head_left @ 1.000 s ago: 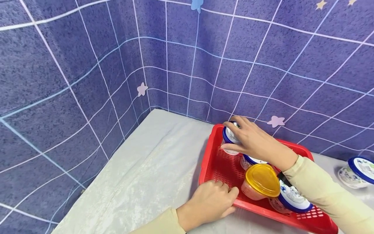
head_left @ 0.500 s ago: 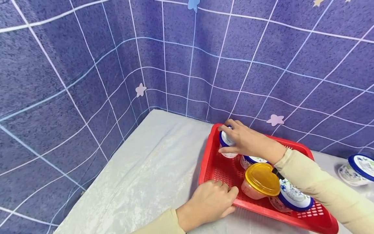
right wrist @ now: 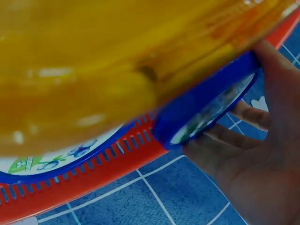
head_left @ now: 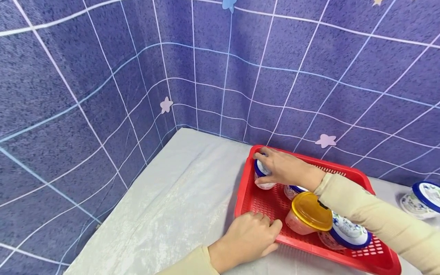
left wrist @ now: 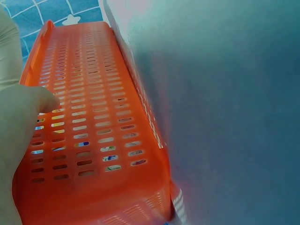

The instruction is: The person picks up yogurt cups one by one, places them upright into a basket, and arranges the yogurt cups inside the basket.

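Note:
In the head view, my right hand (head_left: 287, 167) grips a round plastic tub with a blue lid (head_left: 260, 171) at the back left corner of a red slotted basket (head_left: 242, 187). Fingers and thumb reach around the tub's lid, as the right wrist view also shows with the blue lid (right wrist: 206, 108) against the hand (right wrist: 262, 154). My left hand (head_left: 247, 236) holds the basket's near rim, its fingers curled over the edge. From the left wrist, the thumb (left wrist: 44, 99) lies along the outside of the slotted basket (left wrist: 98, 112).
A tub with a yellow lid (head_left: 311, 212) leans in the basket beside a large blue-lidded tub (head_left: 350, 233). Another blue-lidded tub (head_left: 291, 191) is partly hidden behind it. Outside, to the right, stands one more tub (head_left: 421, 200). A blue gridded curtain (head_left: 275, 88) hangs behind the pale tablecloth (head_left: 172, 198).
My right hand has moved left and slightly nearer, and the blue-lidded tub has shifted with it inside the basket. My left hand stays on the rim.

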Demonstrator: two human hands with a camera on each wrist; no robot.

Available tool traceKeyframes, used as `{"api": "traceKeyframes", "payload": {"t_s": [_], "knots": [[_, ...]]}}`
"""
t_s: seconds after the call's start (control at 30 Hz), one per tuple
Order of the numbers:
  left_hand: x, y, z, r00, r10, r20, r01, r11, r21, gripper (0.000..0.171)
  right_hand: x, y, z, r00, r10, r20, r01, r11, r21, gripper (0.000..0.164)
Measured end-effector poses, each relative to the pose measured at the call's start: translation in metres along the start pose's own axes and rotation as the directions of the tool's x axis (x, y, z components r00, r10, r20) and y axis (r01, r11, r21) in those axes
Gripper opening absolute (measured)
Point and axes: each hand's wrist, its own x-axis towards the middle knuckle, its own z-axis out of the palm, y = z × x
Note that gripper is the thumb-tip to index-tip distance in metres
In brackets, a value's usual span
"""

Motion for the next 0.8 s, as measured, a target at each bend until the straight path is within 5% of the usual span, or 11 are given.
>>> {"api": "traceKeyframes", "payload": {"t_s": [0.6,0.8], "knots": [[0.000,0.002,0.000,1.000,-0.007,-0.002,0.007,1.000,-0.004,0.039,-0.004,-0.008,0.005,0.980,0.097,0.175,-0.078,0.990,-0.114,0.085],[0.000,0.001,0.000,1.000,-0.005,-0.004,0.005,1.000,-0.002,0.039,-0.013,-0.009,-0.009,0.991,0.085,0.108,-0.074,0.992,-0.103,0.080]]}}
